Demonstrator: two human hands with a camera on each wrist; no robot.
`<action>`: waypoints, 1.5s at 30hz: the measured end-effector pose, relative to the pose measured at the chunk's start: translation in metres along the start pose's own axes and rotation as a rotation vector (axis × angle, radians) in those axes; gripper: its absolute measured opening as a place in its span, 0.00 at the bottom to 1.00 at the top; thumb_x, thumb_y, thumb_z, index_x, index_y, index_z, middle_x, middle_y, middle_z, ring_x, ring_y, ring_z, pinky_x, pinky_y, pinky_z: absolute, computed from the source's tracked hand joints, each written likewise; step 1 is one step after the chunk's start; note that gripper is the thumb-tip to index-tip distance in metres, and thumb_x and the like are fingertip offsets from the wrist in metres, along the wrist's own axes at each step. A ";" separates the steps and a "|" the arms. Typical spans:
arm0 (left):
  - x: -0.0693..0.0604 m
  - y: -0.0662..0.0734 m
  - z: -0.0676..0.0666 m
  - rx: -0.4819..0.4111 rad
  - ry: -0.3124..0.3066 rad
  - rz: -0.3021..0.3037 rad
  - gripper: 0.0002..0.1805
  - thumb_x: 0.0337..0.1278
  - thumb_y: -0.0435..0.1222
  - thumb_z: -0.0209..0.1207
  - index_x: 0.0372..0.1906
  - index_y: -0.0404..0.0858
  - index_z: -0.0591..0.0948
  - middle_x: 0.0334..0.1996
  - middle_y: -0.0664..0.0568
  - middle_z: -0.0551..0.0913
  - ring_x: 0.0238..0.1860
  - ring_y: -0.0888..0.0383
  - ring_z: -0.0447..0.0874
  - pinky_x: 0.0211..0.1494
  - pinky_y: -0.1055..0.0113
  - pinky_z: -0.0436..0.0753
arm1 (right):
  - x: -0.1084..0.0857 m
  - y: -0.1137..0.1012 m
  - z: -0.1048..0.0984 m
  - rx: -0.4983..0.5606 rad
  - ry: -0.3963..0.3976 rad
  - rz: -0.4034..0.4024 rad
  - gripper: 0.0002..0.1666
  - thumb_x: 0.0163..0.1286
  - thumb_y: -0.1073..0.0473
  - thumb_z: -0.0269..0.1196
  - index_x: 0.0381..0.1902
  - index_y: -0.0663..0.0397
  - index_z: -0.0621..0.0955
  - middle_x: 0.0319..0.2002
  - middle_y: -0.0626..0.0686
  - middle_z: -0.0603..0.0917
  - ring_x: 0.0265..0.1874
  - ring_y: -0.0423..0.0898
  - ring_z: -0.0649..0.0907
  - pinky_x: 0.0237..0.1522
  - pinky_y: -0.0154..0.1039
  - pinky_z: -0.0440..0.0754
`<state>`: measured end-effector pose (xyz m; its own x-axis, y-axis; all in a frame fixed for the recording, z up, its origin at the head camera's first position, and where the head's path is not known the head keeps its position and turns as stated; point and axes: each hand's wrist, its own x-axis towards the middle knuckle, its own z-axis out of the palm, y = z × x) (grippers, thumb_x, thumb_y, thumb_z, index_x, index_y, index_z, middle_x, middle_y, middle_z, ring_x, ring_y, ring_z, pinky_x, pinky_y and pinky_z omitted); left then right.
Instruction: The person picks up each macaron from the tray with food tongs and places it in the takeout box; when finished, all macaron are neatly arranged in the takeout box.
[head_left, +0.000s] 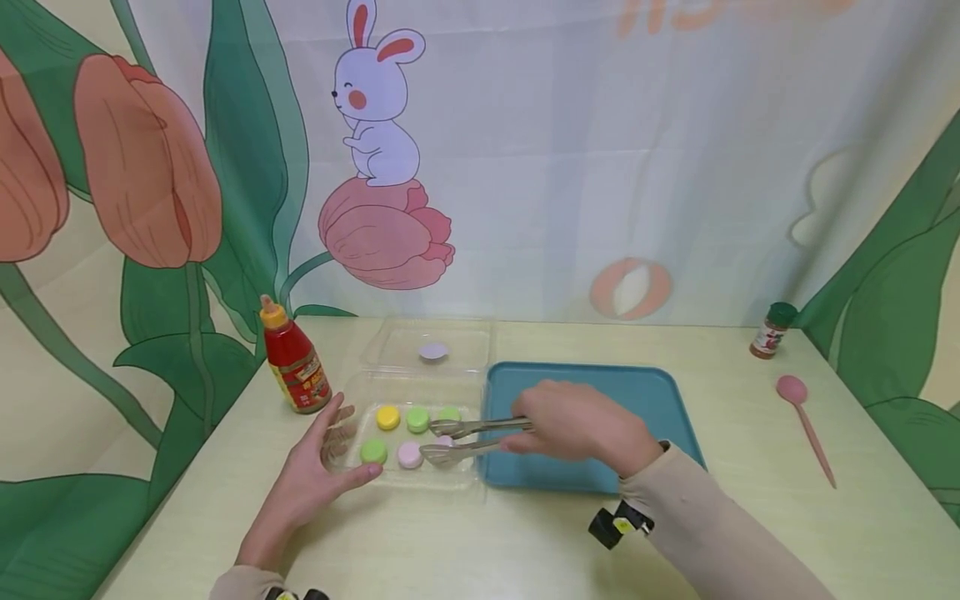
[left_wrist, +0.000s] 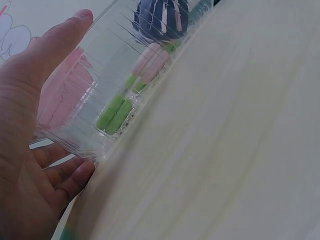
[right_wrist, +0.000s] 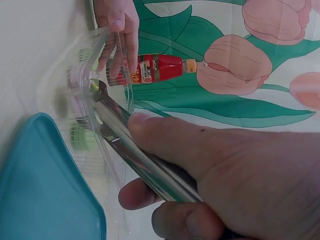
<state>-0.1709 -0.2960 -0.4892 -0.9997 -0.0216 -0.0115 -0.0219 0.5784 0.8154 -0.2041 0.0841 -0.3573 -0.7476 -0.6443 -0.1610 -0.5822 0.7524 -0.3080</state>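
A clear plastic box (head_left: 461,482) with its hinged lid folded back holds several macarons. Among them are a yellow macaron (head_left: 387,417), green macarons (head_left: 373,452) and pink macarons (head_left: 409,454). At the box's left end my left hand (head_left: 311,471) grips the wall, thumb along the near side and fingers at the far side. My right hand (head_left: 581,421) holds metal tongs (head_left: 480,427), also seen as tongs (right_wrist: 145,160) in the right wrist view. The tongs' spread tips reach into the box on either side of a pink macaron (head_left: 445,443), partly hidden.
A blue tray (head_left: 600,379) lies right of the box, under my right hand. Behind my left hand stands a red sauce bottle (head_left: 296,362). A spice jar (head_left: 771,333) and a pink spoon (head_left: 806,421) are at the right. The open lid (head_left: 390,346) bears a pale oval.
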 end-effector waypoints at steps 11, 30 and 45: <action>0.000 0.000 0.000 0.002 -0.001 0.000 0.72 0.56 0.57 0.83 0.94 0.56 0.45 0.88 0.45 0.63 0.85 0.36 0.65 0.83 0.27 0.66 | 0.004 -0.006 0.001 0.003 -0.013 0.038 0.17 0.80 0.43 0.72 0.33 0.43 0.86 0.24 0.46 0.81 0.21 0.41 0.76 0.28 0.40 0.74; -0.001 -0.001 -0.001 -0.009 -0.002 0.015 0.71 0.57 0.56 0.83 0.94 0.55 0.45 0.88 0.45 0.63 0.85 0.35 0.65 0.83 0.27 0.64 | -0.008 0.010 0.007 0.062 0.020 -0.018 0.21 0.82 0.38 0.68 0.33 0.44 0.81 0.22 0.44 0.76 0.20 0.39 0.71 0.26 0.38 0.69; 0.000 -0.002 0.000 -0.006 0.002 0.014 0.72 0.56 0.57 0.83 0.94 0.55 0.45 0.88 0.45 0.63 0.85 0.36 0.65 0.84 0.29 0.64 | -0.034 0.044 0.013 0.296 0.292 0.025 0.25 0.78 0.31 0.69 0.48 0.45 0.81 0.17 0.42 0.69 0.15 0.38 0.67 0.19 0.35 0.67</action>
<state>-0.1706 -0.2969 -0.4909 -0.9999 -0.0154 0.0009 -0.0081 0.5739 0.8189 -0.2006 0.1373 -0.3778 -0.8446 -0.5281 0.0880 -0.4773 0.6684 -0.5705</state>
